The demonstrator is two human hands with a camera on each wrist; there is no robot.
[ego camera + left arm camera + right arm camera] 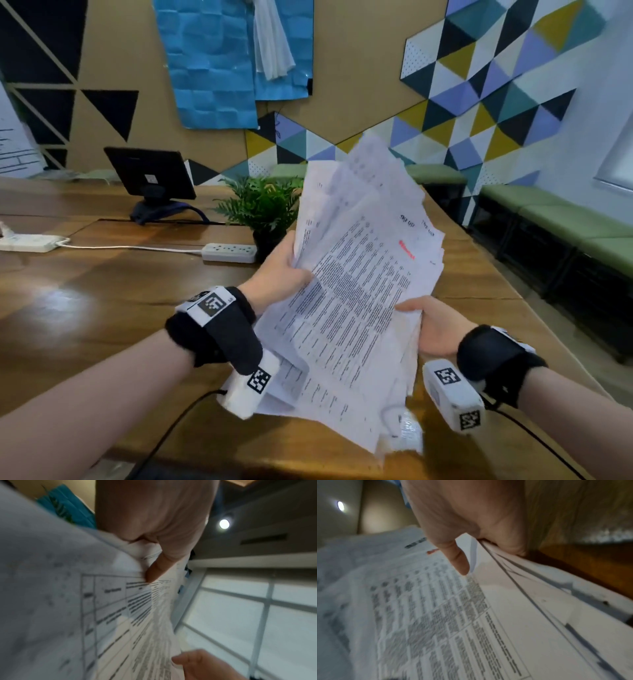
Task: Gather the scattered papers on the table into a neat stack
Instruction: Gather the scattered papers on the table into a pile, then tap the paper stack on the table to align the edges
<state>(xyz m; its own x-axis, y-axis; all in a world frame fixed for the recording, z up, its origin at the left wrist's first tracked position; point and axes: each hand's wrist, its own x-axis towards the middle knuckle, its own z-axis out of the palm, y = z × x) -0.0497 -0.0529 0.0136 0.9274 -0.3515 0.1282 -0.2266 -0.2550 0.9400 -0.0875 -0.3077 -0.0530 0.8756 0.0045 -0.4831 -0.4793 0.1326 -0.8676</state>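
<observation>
A thick, uneven bundle of printed white papers (356, 294) is lifted and tilted above the wooden table (102, 291), its sheets fanned out at the top. My left hand (284, 270) grips its left edge, thumb on the front sheet. My right hand (435, 325) grips the right edge lower down, thumb on top. In the left wrist view my left hand (154, 534) pinches the papers (72, 608), thumb across a printed table. In the right wrist view my right hand (471, 527) clamps the sheet edges (513, 615) between thumb and fingers.
A potted green plant (263, 209) stands just behind the bundle, with a white power strip (229, 253) to its left. A black monitor (150, 178) sits further back. Another power strip (27, 242) lies at the far left. Green benches (561, 219) line the right wall.
</observation>
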